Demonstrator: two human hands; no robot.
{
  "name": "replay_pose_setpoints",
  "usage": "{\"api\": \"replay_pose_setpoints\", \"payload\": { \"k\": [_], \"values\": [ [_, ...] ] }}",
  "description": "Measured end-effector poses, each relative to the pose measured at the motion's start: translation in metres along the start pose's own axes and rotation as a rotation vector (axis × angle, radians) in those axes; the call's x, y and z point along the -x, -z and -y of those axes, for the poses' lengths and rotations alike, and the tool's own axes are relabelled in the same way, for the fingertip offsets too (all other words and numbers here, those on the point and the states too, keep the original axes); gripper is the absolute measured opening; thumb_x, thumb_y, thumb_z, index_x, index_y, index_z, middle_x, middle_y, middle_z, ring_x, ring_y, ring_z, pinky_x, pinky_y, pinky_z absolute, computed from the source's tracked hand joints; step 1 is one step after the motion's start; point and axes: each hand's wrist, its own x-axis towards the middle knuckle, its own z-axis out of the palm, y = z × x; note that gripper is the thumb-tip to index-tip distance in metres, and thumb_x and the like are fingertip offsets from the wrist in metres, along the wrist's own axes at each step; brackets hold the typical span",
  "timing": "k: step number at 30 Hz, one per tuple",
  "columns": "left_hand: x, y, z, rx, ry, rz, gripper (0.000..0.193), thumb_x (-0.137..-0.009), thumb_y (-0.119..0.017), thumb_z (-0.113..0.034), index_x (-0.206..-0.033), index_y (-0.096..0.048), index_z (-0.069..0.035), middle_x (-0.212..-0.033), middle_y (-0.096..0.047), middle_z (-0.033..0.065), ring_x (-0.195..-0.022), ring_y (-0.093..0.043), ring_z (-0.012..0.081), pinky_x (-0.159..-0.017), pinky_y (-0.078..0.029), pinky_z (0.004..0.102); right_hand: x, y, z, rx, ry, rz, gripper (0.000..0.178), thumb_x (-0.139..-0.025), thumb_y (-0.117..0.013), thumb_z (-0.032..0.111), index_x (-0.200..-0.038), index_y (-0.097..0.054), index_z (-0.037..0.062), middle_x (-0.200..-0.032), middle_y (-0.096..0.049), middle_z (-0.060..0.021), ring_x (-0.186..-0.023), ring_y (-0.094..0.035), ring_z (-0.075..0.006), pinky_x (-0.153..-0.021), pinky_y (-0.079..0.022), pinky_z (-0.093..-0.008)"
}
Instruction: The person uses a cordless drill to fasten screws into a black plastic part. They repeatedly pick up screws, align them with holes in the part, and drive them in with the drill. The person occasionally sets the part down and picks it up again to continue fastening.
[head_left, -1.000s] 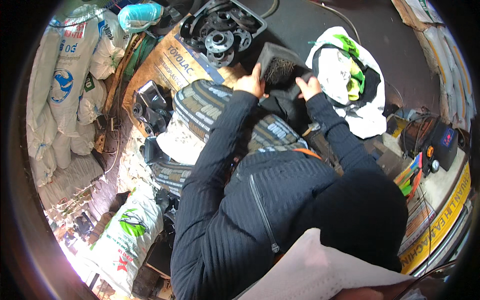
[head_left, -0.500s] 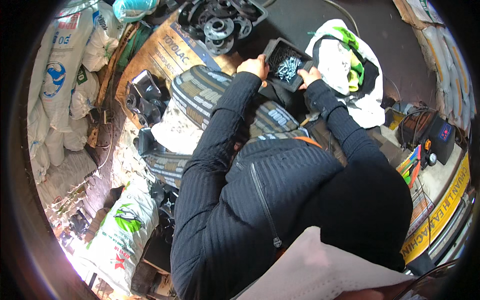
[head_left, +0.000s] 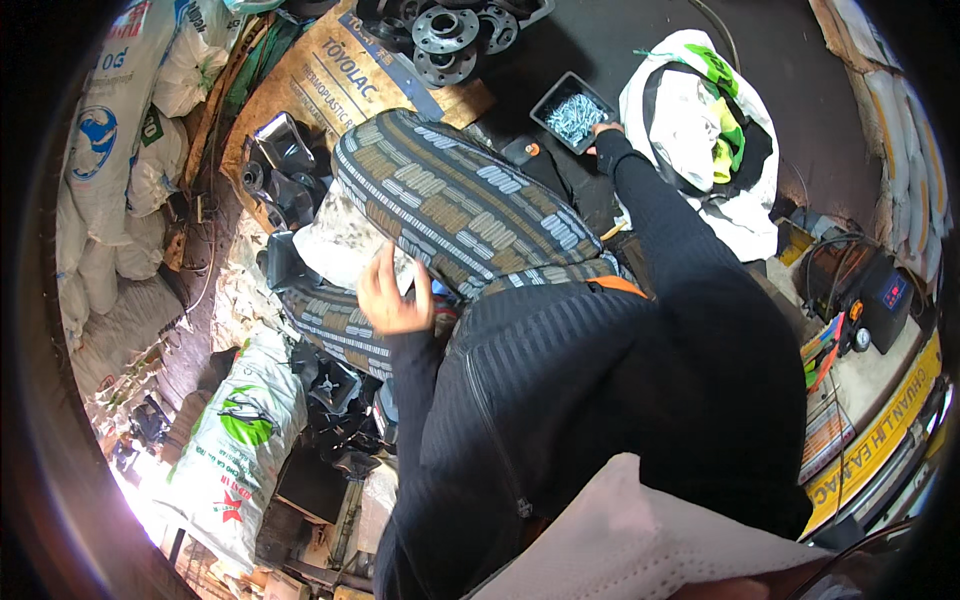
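Observation:
A small black tray [head_left: 541, 117] of silvery screws [head_left: 576, 120] sits on the dark surface ahead of me. My right hand [head_left: 602, 136] is closed at the tray's right edge, thumb and fingers at its rim. My left hand [head_left: 395, 295] is raised over my lap with its fingers apart and holds nothing. Close by it lie a smudged white sheet or bag [head_left: 345, 245] and my patterned trouser leg [head_left: 450, 195].
Black round flanged parts [head_left: 446, 32] are heaped at the far side, beside a flattened brown carton [head_left: 310, 85]. A white sack [head_left: 690, 130] stands right of the tray. Glossy black parts [head_left: 287, 165] lie left of my knee. A black device with a lit display [head_left: 880, 300] is at right.
My left hand has let go of the tray and come back over my lap, its fingers now spread. The tray, tilted in both hands before, now sits flatter, with my right hand still at it.

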Motion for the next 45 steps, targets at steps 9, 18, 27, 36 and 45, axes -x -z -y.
{"api": "replay_pose_setpoints", "payload": {
  "k": [9, 18, 27, 36, 45],
  "values": [
    [0.082, 0.048, 0.013, 0.077, 0.463, 0.54, 0.078, -0.065, -0.077, -0.045, -0.127, -0.048, -0.007, -0.099, -0.058, 0.0177, -0.088, -0.058, 0.0317, -0.076, -0.047, 0.0405, 0.022, 0.011, -0.023, 0.556, 0.884, -0.398, 0.05, -0.071, -0.069, 0.016, -0.119, -0.056, 0.0162, -0.126, -0.048, -0.0144, -0.115, -0.048, -0.0318, -0.099, -0.038, -0.0357],
    [0.194, 0.093, 0.037, 0.327, 0.519, 0.289, 0.081, -0.085, -0.038, -0.061, -0.132, -0.038, 0.005, -0.122, -0.049, 0.0236, -0.106, -0.051, 0.0382, -0.092, -0.038, 0.042, 0.033, -0.016, 0.02, 1.486, 1.012, 0.025, 0.068, -0.07, -0.074, 0.025, -0.13, -0.042, 0.0218, -0.133, -0.042, -0.0099, -0.115, -0.047, -0.0325, -0.091, -0.045, -0.043],
    [0.185, 0.109, 0.052, 0.6, 0.925, -0.132, 0.044, -0.097, -0.039, -0.029, -0.126, -0.05, 0.001, -0.105, -0.06, 0.0093, -0.09, -0.057, 0.0148, -0.085, -0.044, 0.027, 0.027, -0.051, 0.057, 1.795, 1.008, 0.157, 0.035, -0.077, -0.058, 0.012, -0.112, -0.057, 0.0157, -0.122, -0.054, -0.0113, -0.108, -0.056, -0.0339, -0.089, -0.047, -0.042],
    [0.315, 0.083, 0.165, 0.018, 1.591, -0.028, 0.05, -0.076, -0.065, -0.046, -0.112, -0.063, -0.011, -0.092, -0.068, 0.0097, -0.088, -0.064, 0.0216, -0.082, -0.048, 0.0325, -0.011, -0.047, 0.042, 1.745, 0.916, -0.005, 0.053, -0.076, -0.069, 0.023, -0.121, -0.047, 0.0061, -0.111, -0.059, -0.0219, -0.103, -0.059, -0.0347, -0.088, -0.046, -0.0404],
    [0.311, 0.032, 0.191, -0.1, 0.994, 0.553, 0.063, -0.073, -0.068, -0.037, -0.128, -0.047, -0.017, -0.121, -0.051, 0.0133, -0.111, -0.052, 0.0326, -0.091, -0.044, 0.0434, -0.07, -0.018, 0.048, 1.129, 0.697, 0.024, 0.033, -0.068, -0.071, 0.01, -0.1, -0.067, 0.0164, -0.09, -0.068, -0.0067, -0.081, -0.064, -0.0185, -0.078, -0.049, -0.0314]
  ]
}}
